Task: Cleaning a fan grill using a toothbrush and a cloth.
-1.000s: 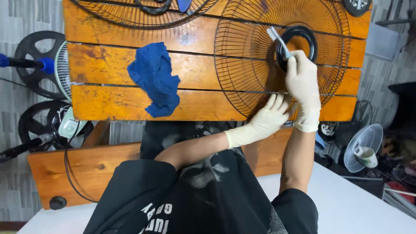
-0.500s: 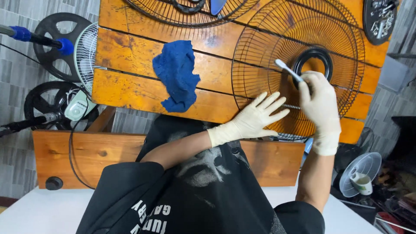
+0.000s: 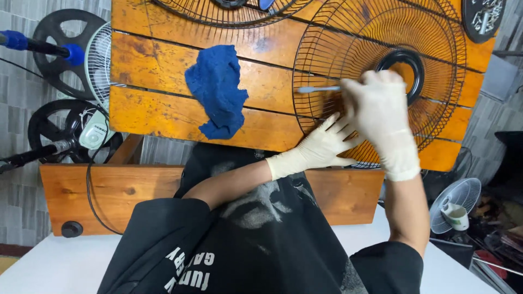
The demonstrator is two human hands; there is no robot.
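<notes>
A round black wire fan guard point(image 3: 430, 32) with a black centre ring lies flat on the orange wooden table point(image 3: 158, 114). My right hand point(image 3: 378, 106), in a cream glove, grips a toothbrush point(image 3: 318, 89) laid across the guard's left wires, bristle end pointing left. My left hand point(image 3: 321, 144), also gloved, rests flat with fingers spread on the guard's near-left rim, just under the right hand. A crumpled blue cloth point(image 3: 217, 90) lies on the table left of the guard.
A second wire guard point(image 3: 180, 13) lies at the table's far edge, and a dark round part point(image 3: 482, 19) at the far right corner. Fan stands with black bases point(image 3: 60, 49) crowd the floor at left. A small white fan point(image 3: 455, 207) sits at right.
My right hand swung the toothbrush from pointing up near the centre ring to lying sideways over the left wires. My left hand stayed pressed on the rim.
</notes>
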